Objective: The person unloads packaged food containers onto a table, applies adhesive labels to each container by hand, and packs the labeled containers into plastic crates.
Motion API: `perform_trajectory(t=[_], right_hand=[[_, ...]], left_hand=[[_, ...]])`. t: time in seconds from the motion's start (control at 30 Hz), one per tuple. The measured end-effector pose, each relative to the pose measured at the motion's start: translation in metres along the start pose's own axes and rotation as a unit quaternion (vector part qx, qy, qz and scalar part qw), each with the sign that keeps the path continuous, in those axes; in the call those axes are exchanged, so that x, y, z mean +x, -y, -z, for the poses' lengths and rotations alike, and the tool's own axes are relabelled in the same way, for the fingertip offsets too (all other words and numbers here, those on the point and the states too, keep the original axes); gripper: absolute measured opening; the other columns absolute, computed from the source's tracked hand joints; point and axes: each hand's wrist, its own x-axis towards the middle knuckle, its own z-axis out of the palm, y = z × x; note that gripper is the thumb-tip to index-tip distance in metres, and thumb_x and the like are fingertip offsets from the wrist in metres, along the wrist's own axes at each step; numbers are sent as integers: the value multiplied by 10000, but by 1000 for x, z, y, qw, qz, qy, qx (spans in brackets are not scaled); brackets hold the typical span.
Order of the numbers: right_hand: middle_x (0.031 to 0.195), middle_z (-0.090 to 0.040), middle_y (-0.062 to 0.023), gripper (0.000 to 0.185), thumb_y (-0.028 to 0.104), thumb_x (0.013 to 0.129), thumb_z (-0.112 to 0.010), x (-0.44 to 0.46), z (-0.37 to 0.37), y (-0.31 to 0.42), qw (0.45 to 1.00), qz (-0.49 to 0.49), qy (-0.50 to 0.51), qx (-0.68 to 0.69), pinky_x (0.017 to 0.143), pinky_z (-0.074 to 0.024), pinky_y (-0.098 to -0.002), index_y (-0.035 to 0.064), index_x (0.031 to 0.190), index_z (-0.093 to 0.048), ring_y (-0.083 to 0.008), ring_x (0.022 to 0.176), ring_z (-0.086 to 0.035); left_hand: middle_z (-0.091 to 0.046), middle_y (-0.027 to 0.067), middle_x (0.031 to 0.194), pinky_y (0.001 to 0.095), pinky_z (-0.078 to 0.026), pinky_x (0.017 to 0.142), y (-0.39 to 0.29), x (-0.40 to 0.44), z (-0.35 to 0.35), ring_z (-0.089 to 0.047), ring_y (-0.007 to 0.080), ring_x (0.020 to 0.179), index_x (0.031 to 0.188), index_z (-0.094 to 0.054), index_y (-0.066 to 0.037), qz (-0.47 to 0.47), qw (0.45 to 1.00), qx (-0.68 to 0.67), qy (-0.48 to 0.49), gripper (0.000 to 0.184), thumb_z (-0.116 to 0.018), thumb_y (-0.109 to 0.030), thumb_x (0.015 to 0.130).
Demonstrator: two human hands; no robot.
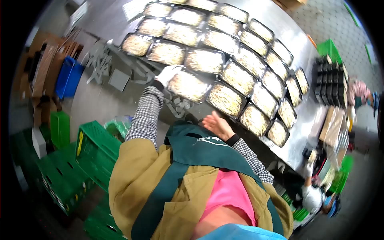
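Rows of black trays with pale shredded food under clear film lie on the steel table [301, 154]. My left hand [169, 75], in a white glove, holds one such tray [189, 86] by its left end, at the near edge of the rows. My right hand [218, 125] is bare and holds nothing; its fingers are extended near my apron, below another filled tray [226, 98]. The underside of the held tray is hidden.
Green crates [98, 154] stand at the lower left, near a blue bin [69, 78] and cardboard. Stacked black trays [331, 82] are at the right. One co-worker [314, 198] is at the lower right, another [358, 94] at the far right.
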Motion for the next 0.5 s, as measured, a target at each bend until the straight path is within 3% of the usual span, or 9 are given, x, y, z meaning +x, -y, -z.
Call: perform_trajectory(t=[0.07,0.17,0.23,0.3,0.33,0.43,0.47,0.5], right_hand=[[1208,-498,-187,667,398,878,-555,21,-21,-1,993,-16,82,-81,927,-434,-352,-79,1277,-316,-263,1080,-522],[1233,-472,-182,745,435,846,-585,56,-64,5,995,-27,84,40,924,-433,-350,-65,1302,-272,-259,1112,-492],[1193,-488,-188,667,463,830,-587,100,-66,11,979,-50,154,124,896,-459,-333,-58,1201,-396,-259,1058,-515],[1152,-514,-185,573,416,860,-565,137,-73,10,962,-35,77,259,865,-484,-322,-59,1153,-441,-260,1013,-540],[1103,-556,-206,499,335,884,-555,141,-75,8,967,13,61,247,885,-492,-331,-84,1137,-459,-290,1006,-561],[1107,-562,-203,430,303,906,-522,144,-75,13,967,62,68,238,893,-490,-327,-54,1141,-475,-289,1013,-562],[1120,-558,-203,413,291,916,-506,147,-76,15,968,73,33,236,897,-489,-326,-46,1151,-470,-294,1022,-559],[1133,-553,-206,405,283,921,-497,143,-87,19,966,73,-8,247,899,-487,-333,-46,1156,-465,-300,1029,-556]], left_hand=[[-632,85,1025,263,-439,831,-2,0,-14,-566,133,927,1057,-613,9,-67,995,47,-64,265,-549,-177,879],[-648,112,998,281,-457,796,31,29,-19,-601,183,896,1046,-624,-7,-149,971,121,-145,266,-561,-188,861],[-642,158,980,320,-473,779,18,30,-24,-619,276,872,1018,-629,-11,-194,913,311,-177,328,-598,-267,816],[-630,179,934,369,-474,761,-22,12,-43,-603,339,861,940,-635,-18,-51,905,368,-206,373,-620,-348,768],[-633,168,875,402,-471,748,-30,6,-45,-602,338,842,859,-626,-26,-25,868,456,-197,399,-620,-409,748],[-636,121,739,391,-494,638,-80,-37,-4,-621,279,724,763,-636,-82,-56,821,548,-151,352,-526,-412,816],[-633,93,711,364,-487,587,-104,-50,22,-616,246,683,713,-631,-108,-18,845,501,-184,326,-512,-391,822],[-618,77,677,363,-478,539,-98,-49,68,-601,248,622,726,-625,-128,-43,788,563,-248,236,-510,-315,813]])
